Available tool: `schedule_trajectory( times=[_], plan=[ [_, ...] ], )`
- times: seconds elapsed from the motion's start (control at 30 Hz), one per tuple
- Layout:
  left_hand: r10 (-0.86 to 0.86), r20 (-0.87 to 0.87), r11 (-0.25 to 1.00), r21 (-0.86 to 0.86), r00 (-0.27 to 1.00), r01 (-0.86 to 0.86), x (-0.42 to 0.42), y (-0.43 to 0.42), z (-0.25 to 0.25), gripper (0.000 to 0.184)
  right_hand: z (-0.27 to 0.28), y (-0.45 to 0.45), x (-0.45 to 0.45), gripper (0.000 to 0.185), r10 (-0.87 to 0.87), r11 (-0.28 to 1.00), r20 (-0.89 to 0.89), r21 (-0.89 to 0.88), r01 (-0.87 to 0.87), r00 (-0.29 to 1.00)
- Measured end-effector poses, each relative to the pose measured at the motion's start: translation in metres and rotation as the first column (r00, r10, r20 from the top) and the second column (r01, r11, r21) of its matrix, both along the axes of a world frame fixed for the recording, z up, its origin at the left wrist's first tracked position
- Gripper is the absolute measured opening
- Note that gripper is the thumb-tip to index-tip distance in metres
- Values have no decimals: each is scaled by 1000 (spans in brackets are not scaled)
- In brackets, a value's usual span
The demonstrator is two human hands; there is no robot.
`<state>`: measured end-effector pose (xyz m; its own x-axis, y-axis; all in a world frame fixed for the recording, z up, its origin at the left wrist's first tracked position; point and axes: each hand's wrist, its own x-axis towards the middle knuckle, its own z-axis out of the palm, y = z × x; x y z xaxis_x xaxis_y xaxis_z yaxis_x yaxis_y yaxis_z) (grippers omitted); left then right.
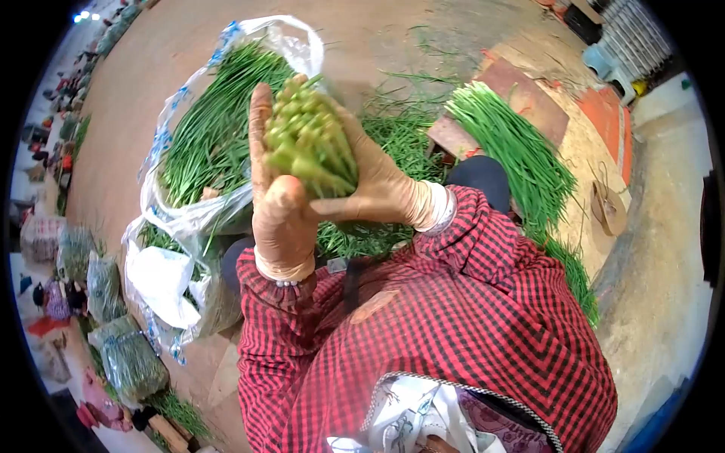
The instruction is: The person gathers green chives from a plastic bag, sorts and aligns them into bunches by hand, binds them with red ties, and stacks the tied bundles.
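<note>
A bunch of garlic chives (310,140) is raised in front of me, its pale green stalk ends facing up toward the camera. My left hand (279,215), in a thin tan glove, presses against its left and near side, thumb toward me. From the right, my right hand (374,177) in a matching glove wraps the same bunch. The lower part of the bunch is hidden behind my hands. Just left of them, an open clear plastic bag (157,192) holds a heap of long green chives (219,124).
To the right, a second chive bundle (513,151) lies across a low wooden stool (540,98). Loose green leaves (404,143) cover the floor between. A white plastic bag (160,283) sits at lower left, near filled bags (128,359). A tape roll (606,208) lies at right.
</note>
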<state>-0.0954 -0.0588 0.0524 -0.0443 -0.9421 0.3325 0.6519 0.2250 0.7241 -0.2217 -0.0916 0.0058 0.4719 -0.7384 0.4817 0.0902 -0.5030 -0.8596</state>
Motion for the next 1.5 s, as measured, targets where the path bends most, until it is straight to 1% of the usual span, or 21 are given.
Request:
schedule_trajectory(
  times=[0.07, 0.17, 0.23, 0.27, 0.37, 0.43, 0.5, 0.53, 0.6, 0.67, 0.73, 0.8, 0.83, 0.87, 0.93, 1.0, 1.27, 1.33, 1.4, 1.47, 1.5],
  plan=[
    [-62, -27, 998, 22, 998, 62, -28, -8, 9, 107, 8, -4, -22, 112, 33, 928, 382, 331, -170, 924],
    [-96, -13, 995, -13, 995, 96, -43, -25, 1, 80, 12, -4, -44, 75, -219, 911, 347, 408, 63, 912],
    [-105, 24, 993, 63, 994, 104, -52, -32, -6, 57, 10, -8, -76, 57, -343, 875, 334, 454, 169, 878],
    [-55, 190, 993, 112, 980, 34, -49, -32, -11, 51, 13, -12, -94, 51, -382, 859, 369, 479, 180, 847],
    [-243, 490, 950, 294, 837, 104, -11, -45, -65, 47, 9, -20, -155, 50, -426, 866, 640, 494, 83, 639],
    [-363, 480, 837, 545, 798, 53, 19, -52, -121, 43, 3, -19, -200, 53, -412, 893, 749, 445, 67, 520],
    [-276, 503, 733, 661, 819, -159, 22, -45, -154, 37, 2, -15, -233, 57, -440, 896, 806, 420, 141, 394],
    [-231, 374, 678, 724, 898, -128, 29, -45, -171, 33, 0, -10, -242, 57, -449, 892, 804, 425, 152, 390],
    [-151, 301, 706, 700, 942, -110, 41, -38, -178, 30, -13, 4, -245, 58, -433, 901, 821, 412, 139, 373],
    [-45, 403, 800, 562, 914, -208, 36, -38, -172, 22, -23, 9, -249, 56, -481, 877, 802, 447, 179, 353],
    [82, 521, 876, 369, 850, -311, 13, -35, -133, 20, -27, 11, -246, 55, -547, 837, 786, 521, 170, 286],
    [87, 562, 948, 207, 822, -242, -13, -26, -96, 15, -30, 10, -240, 55, -562, 827, 777, 534, 174, 286],
    [39, 648, 981, 122, 760, -154, -18, -23, -90, 20, -31, 10, -238, 54, -571, 821, 769, 542, 182, 288],
    [78, 810, 997, -62, 581, -49, -23, -20, -80, 28, -31, 9, -235, 54, -571, 821, 769, 542, 181, 287],
    [258, 841, 937, -337, 476, 87, -47, -15, -62, 35, -31, 8, -233, 54, -504, 859, 818, 507, 70, 277],
    [343, 877, 901, -408, 336, 144, -60, -10, -64, 39, -35, 5, -236, 53, -518, 851, 804, 517, 90, 293],
    [273, 910, 894, -360, 312, 266, -68, -1, -77, 11, -26, 12, -225, 52, -546, 834, 769, 538, 127, 332],
    [204, 945, 916, -276, 257, 290, -61, 4, -81, 9, -26, 15, -223, 49, -536, 840, 774, 529, 121, 336],
    [120, 981, 937, -162, 149, 309, -44, 5, -101, 11, -20, 20, -223, 65, -474, 879, 802, 452, 150, 364],
    [23, 997, 986, -36, 76, 162, -21, 3, -122, 16, -17, 27, -238, 71, -471, 882, 781, 419, 216, 410],
    [52, 997, 995, -47, -64, 87, -7, 0, -135, 19, -19, 31, -247, 73, -418, 907, 820, 402, 126, 391]
  ],
)
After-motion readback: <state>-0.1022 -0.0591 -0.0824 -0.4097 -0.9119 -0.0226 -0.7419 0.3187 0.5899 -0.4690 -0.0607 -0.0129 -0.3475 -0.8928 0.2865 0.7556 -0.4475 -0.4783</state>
